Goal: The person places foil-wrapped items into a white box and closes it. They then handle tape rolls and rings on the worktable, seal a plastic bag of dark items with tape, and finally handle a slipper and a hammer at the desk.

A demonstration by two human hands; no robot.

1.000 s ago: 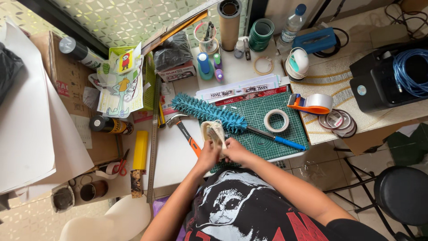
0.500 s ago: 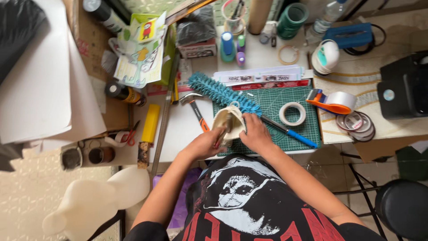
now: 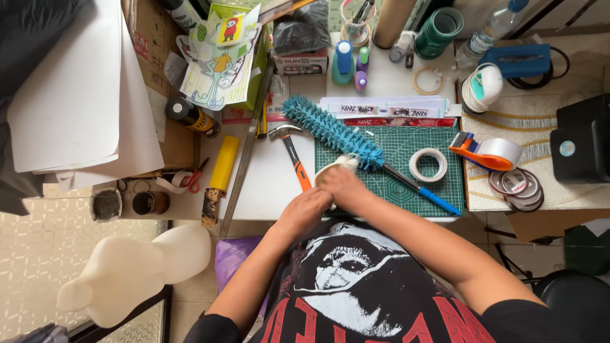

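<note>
Cluttered from edge to edge, the white worktable point(image 3: 267, 184) carried a green cutting mat point(image 3: 438, 136) at its near side, and both hands met just over the mat's front left corner. The right hand point(image 3: 343, 187) was curled shut over a pale, rounded object point(image 3: 335, 164), its fingers point(image 3: 330, 176) wrapped across the top so that only a cream rim showed beyond the knuckles. The left hand point(image 3: 304, 213) closed in from below and touched the right at the wrist side; how firmly it gripped the object could not be told, since the right hand covered it. Judging by the pose, the step in hand looked like pressing or wrapping something onto the object, and the next move would call for a steady hold by one hand while the other turned or smoothed it.

Just behind the fingertips lay a blue fluffy duster point(image 3: 330, 130) with its blue handle running down-right across the mat. An orange-handled hammer point(image 3: 293, 155) lay just left of the hands. A white tape roll point(image 3: 428, 164) sat on the mat nearby, and an orange tape dispenser point(image 3: 486, 152) further right.
</note>
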